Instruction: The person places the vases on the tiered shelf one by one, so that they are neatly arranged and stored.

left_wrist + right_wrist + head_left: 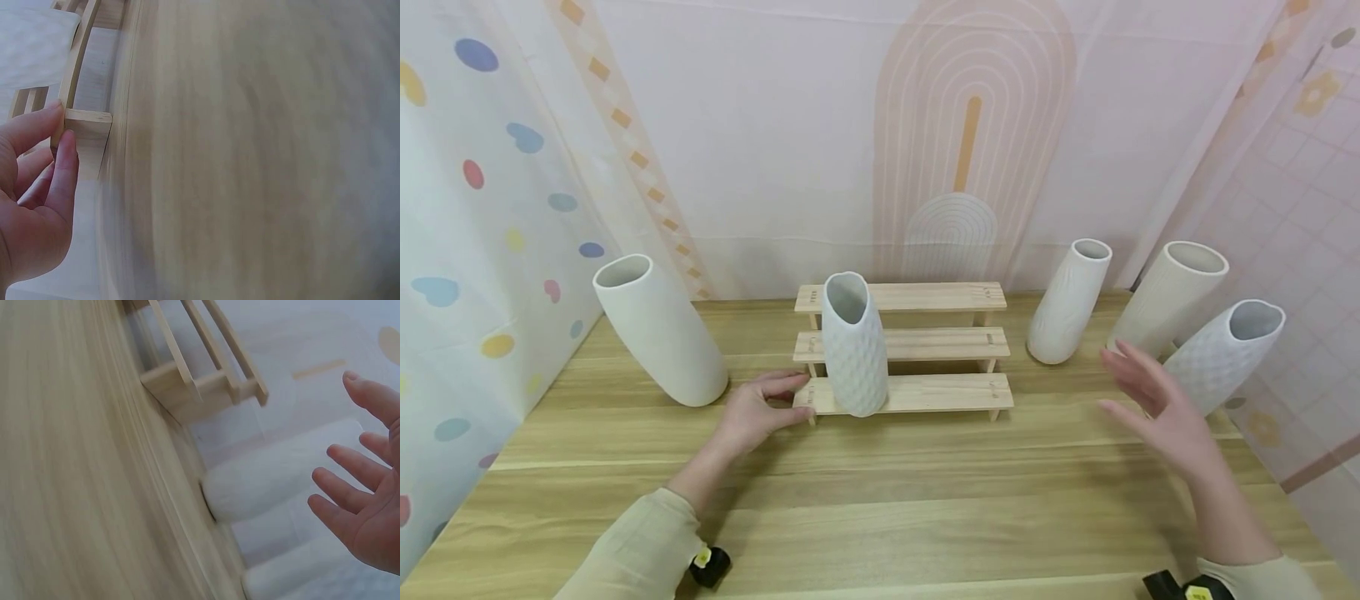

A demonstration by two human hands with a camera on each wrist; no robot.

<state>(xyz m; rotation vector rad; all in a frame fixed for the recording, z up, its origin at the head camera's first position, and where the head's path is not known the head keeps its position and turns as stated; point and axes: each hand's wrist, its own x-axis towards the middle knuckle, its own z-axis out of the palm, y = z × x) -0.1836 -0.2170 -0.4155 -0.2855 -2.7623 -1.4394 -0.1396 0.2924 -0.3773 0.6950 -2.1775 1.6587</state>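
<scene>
A three-tier wooden display stand [940, 393] stands at the middle of the table. My left hand [765, 408] pinches the left end of its lowest shelf between thumb and fingers, as the left wrist view also shows [44, 194]. On that lowest shelf a white dimpled vase [856, 358] stands upright toward the left. My right hand [1172, 417] hovers at the right with fingers spread, holding nothing. Close to it are a second dimpled white vase [1221, 354], partly covered by the hand, a wide cream vase [1168, 292] and a slim white vase [1070, 304].
A tall smooth white vase [662, 333] stands on the table left of the stand. The wood-grain table [910, 517] meets patterned curtains [760, 150] at the back and both sides. Black wrist devices [710, 567] sit on both forearms.
</scene>
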